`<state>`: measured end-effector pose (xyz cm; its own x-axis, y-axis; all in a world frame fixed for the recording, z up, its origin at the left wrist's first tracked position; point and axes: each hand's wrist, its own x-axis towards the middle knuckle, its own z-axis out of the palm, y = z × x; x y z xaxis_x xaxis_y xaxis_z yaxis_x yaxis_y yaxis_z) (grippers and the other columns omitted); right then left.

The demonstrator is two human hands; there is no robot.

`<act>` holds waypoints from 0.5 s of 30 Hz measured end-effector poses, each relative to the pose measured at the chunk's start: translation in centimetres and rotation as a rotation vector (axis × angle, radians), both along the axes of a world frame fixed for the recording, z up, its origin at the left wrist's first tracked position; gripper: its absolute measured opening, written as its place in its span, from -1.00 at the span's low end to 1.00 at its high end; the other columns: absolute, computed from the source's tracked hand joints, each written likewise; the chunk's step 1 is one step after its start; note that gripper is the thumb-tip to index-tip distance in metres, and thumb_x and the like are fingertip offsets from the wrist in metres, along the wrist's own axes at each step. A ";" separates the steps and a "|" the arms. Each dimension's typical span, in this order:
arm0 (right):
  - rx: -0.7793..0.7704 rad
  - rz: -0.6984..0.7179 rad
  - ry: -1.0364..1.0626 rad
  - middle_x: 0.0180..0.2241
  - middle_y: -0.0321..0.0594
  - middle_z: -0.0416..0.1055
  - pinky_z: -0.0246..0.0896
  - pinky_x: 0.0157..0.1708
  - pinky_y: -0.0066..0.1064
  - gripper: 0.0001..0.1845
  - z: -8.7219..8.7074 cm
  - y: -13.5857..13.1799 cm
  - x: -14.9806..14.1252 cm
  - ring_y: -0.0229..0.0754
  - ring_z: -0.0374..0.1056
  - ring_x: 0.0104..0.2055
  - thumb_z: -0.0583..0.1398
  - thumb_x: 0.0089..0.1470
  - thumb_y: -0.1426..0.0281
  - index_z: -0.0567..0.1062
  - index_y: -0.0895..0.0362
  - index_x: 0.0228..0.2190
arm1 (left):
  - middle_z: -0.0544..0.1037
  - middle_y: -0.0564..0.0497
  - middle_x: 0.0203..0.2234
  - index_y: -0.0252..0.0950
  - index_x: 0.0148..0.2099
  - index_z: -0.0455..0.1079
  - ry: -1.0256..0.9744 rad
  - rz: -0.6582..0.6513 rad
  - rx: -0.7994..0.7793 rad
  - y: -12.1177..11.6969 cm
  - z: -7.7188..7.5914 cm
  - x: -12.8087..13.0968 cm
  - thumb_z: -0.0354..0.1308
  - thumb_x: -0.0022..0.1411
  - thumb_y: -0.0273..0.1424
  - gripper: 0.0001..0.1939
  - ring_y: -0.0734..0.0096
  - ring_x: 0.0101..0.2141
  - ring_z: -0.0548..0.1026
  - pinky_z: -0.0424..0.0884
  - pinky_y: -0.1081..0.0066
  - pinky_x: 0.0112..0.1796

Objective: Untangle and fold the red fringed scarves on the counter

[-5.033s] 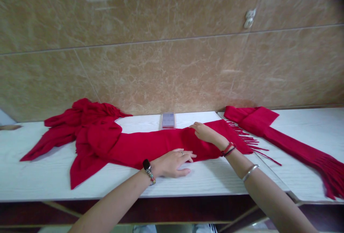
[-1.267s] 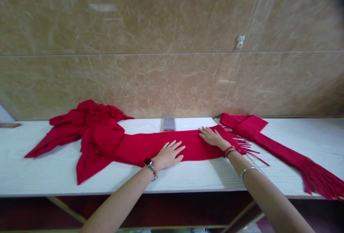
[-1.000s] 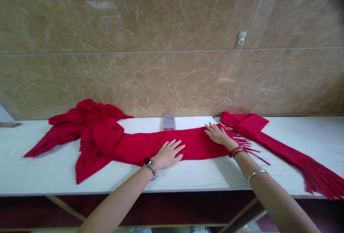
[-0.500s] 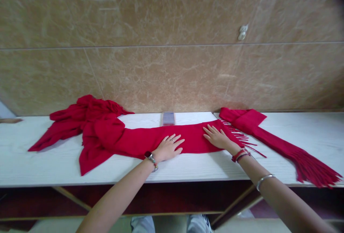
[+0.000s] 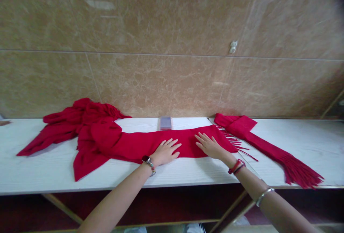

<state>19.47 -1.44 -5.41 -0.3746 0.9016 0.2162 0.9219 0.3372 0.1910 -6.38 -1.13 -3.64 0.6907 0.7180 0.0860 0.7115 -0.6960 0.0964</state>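
A red scarf (image 5: 185,141) lies spread along the white tabletop, flat over its right half with fringe at the right end. Its left part is bunched into loose folds. My left hand (image 5: 166,152) rests on the flat stretch near the middle, fingers spread. Farther right on the same cloth is my right hand (image 5: 211,145), also flat with fingers apart. Past the fringe lies another red scarf (image 5: 264,147), folded into a narrow strip, its fringed end toward the front edge. A crumpled heap of red cloth (image 5: 80,116) sits at the back left.
A small grey-blue card-like box (image 5: 165,123) sits behind the scarf against the brown marbled wall (image 5: 161,82). A little white figure (image 5: 233,47) is stuck on the wall. Dark red shelving (image 5: 172,204) shows below the white table (image 5: 53,179).
My right hand has slid left over the scarf, closer to my left hand, which stays about where it was on the cloth. The whole view has shifted slightly.
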 end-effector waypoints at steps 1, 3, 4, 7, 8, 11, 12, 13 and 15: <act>-0.017 0.002 0.009 0.19 -0.05 0.02 0.09 -0.05 0.11 -0.55 0.3 0.2 -0.5 0.04 -0.07 0.21 -0.15 0.19 0.29 0.20 0.04 0.09 | 0.04 0.01 0.21 -0.11 0.22 0.03 -0.003 -0.003 0.001 0.0 -0.1 0.0 -0.23 0.28 -0.15 -0.52 0.22 0.18 -0.01 -0.06 0.13 0.11; -0.042 0.014 0.014 0.19 -0.06 0.01 0.08 -0.02 0.06 -0.54 0.6 0.5 -1.2 0.01 -0.07 0.21 -0.16 0.20 0.27 0.18 0.05 0.10 | 0.06 0.02 0.20 -0.11 0.21 0.04 -0.010 -0.005 0.009 0.1 -0.2 -0.1 -0.22 0.28 -0.15 -0.52 0.22 0.18 0.00 -0.05 0.13 0.11; -0.047 0.017 0.011 0.18 -0.06 0.03 0.08 -0.02 0.04 -0.54 0.5 0.5 -1.5 0.00 -0.05 0.20 -0.15 0.19 0.26 0.19 0.05 0.09 | 0.06 0.02 0.20 -0.11 0.21 0.04 -0.014 -0.006 0.013 0.1 -0.3 -0.1 -0.21 0.28 -0.15 -0.52 0.22 0.18 0.00 -0.05 0.14 0.11; -0.029 0.021 -0.012 0.15 -0.03 0.10 0.06 0.00 0.03 -0.56 -0.4 0.4 -1.4 0.01 -0.01 0.18 -0.13 0.19 0.27 0.26 0.07 0.05 | 0.06 0.02 0.20 -0.10 0.21 0.03 -0.021 -0.008 0.013 0.1 -0.3 -0.2 -0.22 0.28 -0.13 -0.52 0.23 0.18 0.00 -0.05 0.14 0.11; -0.013 0.029 -0.019 0.15 -0.02 0.10 0.06 0.00 0.02 -0.57 -0.7 0.4 -1.2 0.01 0.00 0.18 -0.12 0.19 0.28 0.28 0.08 0.03 | 0.05 0.02 0.21 -0.09 0.21 0.03 -0.020 -0.010 0.008 0.1 -0.2 -0.2 -0.22 0.28 -0.13 -0.51 0.23 0.18 -0.01 -0.05 0.14 0.11; 0.006 0.061 -0.045 0.14 -0.02 0.11 0.08 0.01 -0.02 -0.58 -1.4 0.4 0.1 -0.01 0.00 0.18 -0.12 0.19 0.28 0.33 0.08 -0.01 | 0.05 0.03 0.21 -0.09 0.22 0.02 -0.013 -0.014 0.000 0.1 -0.2 -0.2 -0.22 0.28 -0.13 -0.51 0.22 0.18 -0.01 -0.06 0.13 0.11; 0.003 0.060 -0.054 0.14 -0.03 0.12 0.10 -0.01 -0.02 -0.58 -1.4 0.4 0.8 -0.02 0.00 0.18 -0.13 0.19 0.28 0.33 0.08 -0.01 | 0.04 0.03 0.21 -0.09 0.22 0.02 -0.012 -0.014 0.000 0.2 -0.2 -0.2 -0.22 0.28 -0.13 -0.51 0.22 0.18 -0.01 -0.07 0.13 0.11; 0.000 0.054 -0.062 0.14 -0.03 0.12 0.12 -0.02 -0.03 -0.58 -1.5 0.6 1.5 -0.01 0.01 0.18 -0.13 0.18 0.29 0.34 0.08 -0.02 | 0.03 0.03 0.21 -0.09 0.22 0.01 -0.012 -0.013 0.000 0.2 -0.2 -0.2 -0.22 0.28 -0.13 -0.51 0.22 0.18 -0.01 -0.07 0.13 0.11; 0.001 0.035 -0.064 0.13 -0.03 0.14 0.17 -0.07 -0.02 -0.59 -1.6 0.9 3.2 0.00 0.01 0.18 -0.13 0.18 0.32 0.35 0.08 -0.03 | 0.03 0.03 0.21 -0.08 0.22 0.00 -0.012 -0.014 -0.004 0.3 -0.3 -0.2 -0.22 0.28 -0.13 -0.51 0.22 0.18 -0.01 -0.07 0.13 0.11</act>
<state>22.70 -0.54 -7.00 -0.4195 0.8872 0.1918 0.8951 0.3692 0.2500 -6.55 -0.88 -3.91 0.6994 0.7089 0.0911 0.7008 -0.7052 0.1075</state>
